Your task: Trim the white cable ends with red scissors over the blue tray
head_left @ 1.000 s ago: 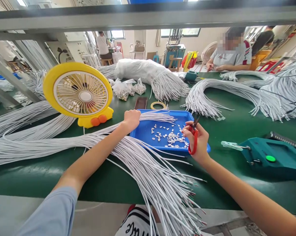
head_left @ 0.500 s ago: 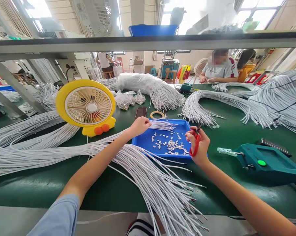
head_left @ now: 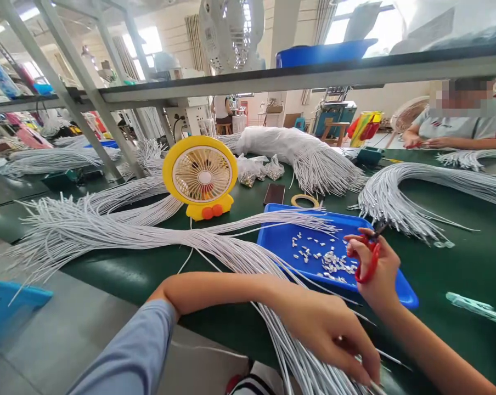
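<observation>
My right hand [head_left: 379,274] holds red-handled cutters [head_left: 369,263] over the right part of the blue tray [head_left: 406,291], their dark jaws pointing up. Small metallic pieces [head_left: 334,263] lie scattered in the tray, and the ends of a thin bundle of white wires [head_left: 301,218] rest over its back left part. My left hand [head_left: 334,329] is low in front of the tray, above the large bundle of white wires [head_left: 240,255]. Its thumb and fingers are curled together near the bundle's lower ends; what lies between the fingertips is too small and blurred to name.
A yellow fan [head_left: 204,176] stands behind the wires. Bags of small parts [head_left: 248,171], a phone [head_left: 275,194] and a tape roll [head_left: 304,201] lie behind the tray. More wire bundles [head_left: 416,175] are at the right. A person [head_left: 454,123] sits across the table.
My left hand has left the thin wires over the tray and come down toward me and right, to the large bundle's ends. The view has turned left; my right hand still holds the cutters.
</observation>
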Action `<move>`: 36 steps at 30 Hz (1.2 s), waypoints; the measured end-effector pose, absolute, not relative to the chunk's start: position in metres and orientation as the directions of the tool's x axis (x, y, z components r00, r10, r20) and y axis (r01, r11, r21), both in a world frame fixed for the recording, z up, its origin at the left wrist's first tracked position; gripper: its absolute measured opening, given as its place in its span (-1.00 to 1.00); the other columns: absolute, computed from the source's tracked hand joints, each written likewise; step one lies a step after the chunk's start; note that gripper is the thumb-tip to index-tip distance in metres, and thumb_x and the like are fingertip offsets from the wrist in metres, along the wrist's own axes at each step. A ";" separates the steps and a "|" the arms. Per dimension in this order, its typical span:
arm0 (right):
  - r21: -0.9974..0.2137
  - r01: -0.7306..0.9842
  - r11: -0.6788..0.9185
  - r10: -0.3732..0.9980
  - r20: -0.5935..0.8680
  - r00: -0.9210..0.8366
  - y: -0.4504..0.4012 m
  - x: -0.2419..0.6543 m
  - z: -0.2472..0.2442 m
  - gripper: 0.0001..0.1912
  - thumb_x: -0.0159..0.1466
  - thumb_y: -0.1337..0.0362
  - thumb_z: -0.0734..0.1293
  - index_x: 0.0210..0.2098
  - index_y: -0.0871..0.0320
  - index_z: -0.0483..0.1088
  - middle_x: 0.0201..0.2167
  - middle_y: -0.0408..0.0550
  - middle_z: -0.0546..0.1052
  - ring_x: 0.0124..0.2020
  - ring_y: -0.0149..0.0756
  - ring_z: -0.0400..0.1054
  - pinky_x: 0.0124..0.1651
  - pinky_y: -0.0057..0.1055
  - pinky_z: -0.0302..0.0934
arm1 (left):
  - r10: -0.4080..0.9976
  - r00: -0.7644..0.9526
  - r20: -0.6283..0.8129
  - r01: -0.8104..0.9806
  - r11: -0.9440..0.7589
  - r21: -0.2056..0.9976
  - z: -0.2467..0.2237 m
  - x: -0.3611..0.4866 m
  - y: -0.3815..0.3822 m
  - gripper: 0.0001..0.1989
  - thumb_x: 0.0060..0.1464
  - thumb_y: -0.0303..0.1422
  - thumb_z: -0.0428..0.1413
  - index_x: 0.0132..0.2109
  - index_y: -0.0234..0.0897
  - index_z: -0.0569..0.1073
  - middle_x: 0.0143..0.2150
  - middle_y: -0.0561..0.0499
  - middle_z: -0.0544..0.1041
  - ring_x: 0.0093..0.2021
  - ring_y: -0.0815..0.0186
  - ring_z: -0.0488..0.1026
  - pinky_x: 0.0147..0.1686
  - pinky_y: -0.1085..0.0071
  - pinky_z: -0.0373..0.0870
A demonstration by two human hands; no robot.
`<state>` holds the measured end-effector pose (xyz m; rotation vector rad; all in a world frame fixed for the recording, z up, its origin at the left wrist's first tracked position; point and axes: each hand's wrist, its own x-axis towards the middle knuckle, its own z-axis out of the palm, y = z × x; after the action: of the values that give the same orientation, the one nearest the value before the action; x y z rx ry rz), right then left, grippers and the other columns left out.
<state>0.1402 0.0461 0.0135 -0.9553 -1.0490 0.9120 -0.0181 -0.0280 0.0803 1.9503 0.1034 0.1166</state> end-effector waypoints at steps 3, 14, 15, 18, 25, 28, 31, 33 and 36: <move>-0.947 -0.110 0.301 0.938 0.273 0.215 0.038 0.139 0.005 -0.63 -0.08 0.26 0.48 -0.25 0.08 0.42 -0.48 -0.15 0.49 -0.53 -0.38 0.25 -0.40 -0.37 0.17 | 0.064 0.998 0.027 -0.012 -0.222 0.975 0.072 -0.012 -0.030 -0.75 -0.18 -0.36 0.35 -0.32 -0.39 0.54 -0.38 0.08 0.53 -0.36 0.40 0.43 -0.32 0.54 0.39; -0.966 -0.119 0.230 0.970 0.217 0.111 0.014 0.137 0.007 -0.63 -0.06 0.18 0.49 -0.23 0.01 0.43 -0.41 -0.19 0.53 -0.37 -0.33 0.40 -0.22 -0.39 0.29 | 0.572 0.817 0.074 -0.437 0.529 0.727 0.073 -0.026 -0.019 -0.77 -0.06 -0.36 0.31 -0.30 -0.39 0.44 -0.55 0.12 0.34 -0.70 0.60 0.17 -0.77 0.68 -0.02; -0.964 -0.126 0.234 0.969 0.221 0.114 0.014 0.137 0.006 -0.61 -0.08 0.21 0.50 -0.24 0.01 0.44 -0.42 -0.20 0.52 -0.38 -0.34 0.40 -0.22 -0.40 0.29 | 0.613 0.786 0.080 -0.467 0.504 0.726 0.069 -0.027 -0.010 -0.76 -0.06 -0.36 0.31 -0.27 -0.38 0.45 -0.55 0.14 0.34 -0.69 0.61 0.18 -0.75 0.69 0.01; -0.966 -0.138 0.220 0.973 0.207 0.099 0.017 0.138 0.004 -0.56 -0.13 0.29 0.52 -0.22 0.02 0.45 -0.43 -0.21 0.51 -0.37 -0.34 0.41 -0.23 -0.42 0.30 | 0.737 0.676 0.027 -0.490 0.421 0.764 0.046 -0.027 0.019 -0.69 -0.13 -0.30 0.35 -0.32 -0.41 0.46 -0.49 0.07 0.41 -0.51 0.51 0.39 -0.52 0.60 0.32; -0.964 -0.058 0.259 0.956 0.247 0.159 0.022 0.132 0.005 -0.58 -0.12 0.34 0.50 -0.24 0.08 0.44 -0.43 -0.16 0.54 -0.39 -0.38 0.42 -0.17 -0.38 0.28 | 0.821 0.549 -0.156 -0.398 0.421 0.815 0.012 -0.027 0.041 -0.69 -0.17 -0.39 0.36 -0.28 -0.41 0.46 -0.46 0.04 0.51 -0.41 0.36 0.50 -0.23 0.35 0.39; -0.940 -0.034 0.339 0.922 0.324 0.213 0.028 0.130 0.005 -0.61 -0.17 0.40 0.48 -0.31 0.10 0.46 -0.47 -0.13 0.54 -0.43 -0.35 0.43 -0.21 -0.32 0.29 | 0.807 0.574 -0.135 -0.431 0.438 0.789 0.012 -0.028 0.038 -0.88 0.01 -0.50 0.21 -0.25 -0.41 0.47 -0.45 0.01 0.53 -0.39 0.36 0.54 -0.21 0.36 0.42; -0.906 -0.017 0.423 0.890 0.412 0.198 0.030 0.131 0.003 -0.63 -0.12 0.45 0.44 -0.29 0.10 0.44 -0.47 -0.16 0.54 -0.47 -0.39 0.40 -0.30 -0.37 0.27 | 0.810 0.579 -0.094 -0.462 0.420 0.781 0.012 -0.028 0.034 -0.94 0.07 -0.53 0.16 -0.25 -0.43 0.48 -0.43 0.00 0.54 -0.40 0.39 0.55 -0.27 0.44 0.45; -0.869 -0.010 0.495 0.860 0.488 0.152 0.030 0.132 0.000 -0.62 -0.07 0.46 0.44 -0.25 0.10 0.41 -0.44 -0.16 0.56 -0.51 -0.44 0.36 -0.39 -0.42 0.23 | 0.826 0.560 -0.055 -0.478 0.378 0.793 0.011 -0.027 0.030 -0.92 0.08 -0.51 0.18 -0.24 -0.45 0.50 -0.45 0.00 0.54 -0.41 0.43 0.54 -0.31 0.51 0.46; -0.837 -0.012 0.546 0.835 0.543 0.088 0.028 0.134 -0.007 -0.60 -0.04 0.45 0.45 -0.21 0.08 0.38 -0.37 -0.17 0.57 -0.51 -0.49 0.33 -0.42 -0.45 0.20 | 0.834 0.552 -0.006 -0.481 0.324 0.814 0.008 -0.028 0.027 -0.90 0.08 -0.48 0.21 -0.23 -0.45 0.53 -0.43 0.00 0.55 -0.42 0.47 0.53 -0.33 0.58 0.47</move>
<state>0.1345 0.0282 -0.0068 -0.7899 -1.3442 0.7392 -0.0275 0.0266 0.0081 0.8681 0.4725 0.9051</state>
